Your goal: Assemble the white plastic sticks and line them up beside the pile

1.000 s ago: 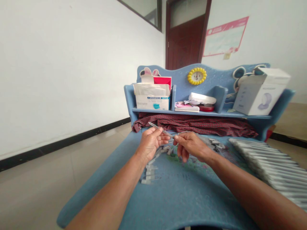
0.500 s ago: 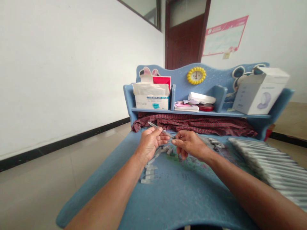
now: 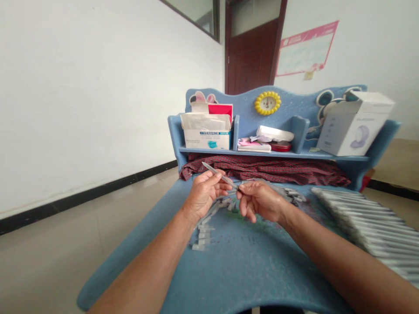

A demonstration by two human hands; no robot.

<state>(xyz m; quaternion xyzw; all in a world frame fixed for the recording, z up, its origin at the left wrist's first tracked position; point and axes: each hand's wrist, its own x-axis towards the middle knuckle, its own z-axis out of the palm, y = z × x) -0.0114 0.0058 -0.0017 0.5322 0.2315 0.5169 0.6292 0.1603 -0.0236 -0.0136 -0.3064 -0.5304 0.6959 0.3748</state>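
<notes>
Not much has changed since half a second ago: the stick (image 3: 220,175) is kept at the same slant and the right hand (image 3: 260,201) has only sunk a touch. The stick is clamped in the left hand (image 3: 204,195) between thumb and fingers, with its far tip poking up and away. Its near end is pinched by the right hand's fingertips, so both hands are closed on it, almost touching, just above the bench (image 3: 235,270).

Loose bits (image 3: 203,233) are scattered right under and beside the left wrist, with more (image 3: 294,196) past the right hand. Bare bench is left toward the near edge. The left edge runs close by the left forearm, with floor beyond. The right side is taken up by a row of sticks (image 3: 363,220). Behind the hands a cloth (image 3: 278,171) is bunched under the shelf (image 3: 262,154).
</notes>
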